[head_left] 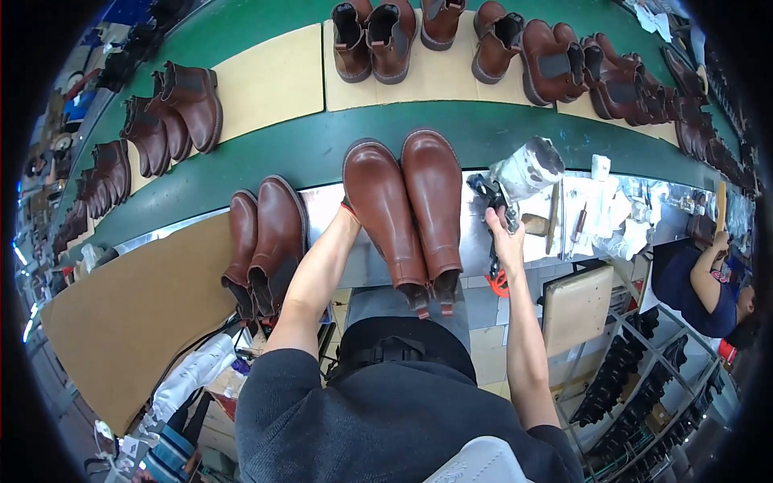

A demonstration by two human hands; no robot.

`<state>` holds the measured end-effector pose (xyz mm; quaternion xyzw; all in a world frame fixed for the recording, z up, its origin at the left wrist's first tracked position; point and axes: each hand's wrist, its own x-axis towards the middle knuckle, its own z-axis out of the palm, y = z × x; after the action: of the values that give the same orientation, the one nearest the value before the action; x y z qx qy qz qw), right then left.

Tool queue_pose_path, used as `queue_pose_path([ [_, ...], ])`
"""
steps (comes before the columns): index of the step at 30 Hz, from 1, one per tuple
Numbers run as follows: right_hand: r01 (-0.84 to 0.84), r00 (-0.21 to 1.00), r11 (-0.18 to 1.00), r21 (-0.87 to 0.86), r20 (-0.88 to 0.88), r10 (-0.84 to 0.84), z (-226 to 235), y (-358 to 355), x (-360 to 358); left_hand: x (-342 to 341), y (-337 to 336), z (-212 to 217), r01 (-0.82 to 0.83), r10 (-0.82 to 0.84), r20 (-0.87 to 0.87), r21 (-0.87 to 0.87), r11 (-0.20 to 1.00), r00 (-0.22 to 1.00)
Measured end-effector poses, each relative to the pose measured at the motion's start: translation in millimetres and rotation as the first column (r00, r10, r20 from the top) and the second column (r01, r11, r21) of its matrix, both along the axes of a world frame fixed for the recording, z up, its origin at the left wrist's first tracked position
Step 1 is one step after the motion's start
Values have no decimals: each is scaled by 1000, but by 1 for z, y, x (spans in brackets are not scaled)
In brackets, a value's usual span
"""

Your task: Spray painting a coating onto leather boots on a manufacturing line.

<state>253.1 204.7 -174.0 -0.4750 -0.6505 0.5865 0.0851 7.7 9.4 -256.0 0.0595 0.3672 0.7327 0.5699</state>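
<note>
Two smooth brown leather boots [404, 213] are pointing their rounded toes away from the person, side by side over the metal-edged green tabletop [314, 149], and they are hiding the left grip, whose state I cannot tell. Beside them, the right grip [505, 229] is clasping one black tool [486, 191], near one stained white roll [522, 171]. At left, two other boots [275, 221], equally glossy, are standing next to one flat brown board [141, 310].

no lettering or numbers are legible
</note>
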Motion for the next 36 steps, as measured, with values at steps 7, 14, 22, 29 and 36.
queue_pose_path([
  [7,-10,981,1000,-3,-192,10,179,-35,-23,-4,9,6,36,-44,74,110,993,996],
  [14,-231,972,957,173,-3,235,242,-38,-37,-5,30,7,120,-158,151,231,966,976],
  [22,-271,961,923,272,129,244,275,-43,-31,-6,23,19,97,-98,10,92,991,995],
  [29,-240,968,932,271,134,211,268,-34,-50,-6,31,5,86,-73,-81,172,981,994],
  [36,-241,971,940,242,54,235,278,-36,-41,-3,33,-3,149,-101,-228,200,968,968],
])
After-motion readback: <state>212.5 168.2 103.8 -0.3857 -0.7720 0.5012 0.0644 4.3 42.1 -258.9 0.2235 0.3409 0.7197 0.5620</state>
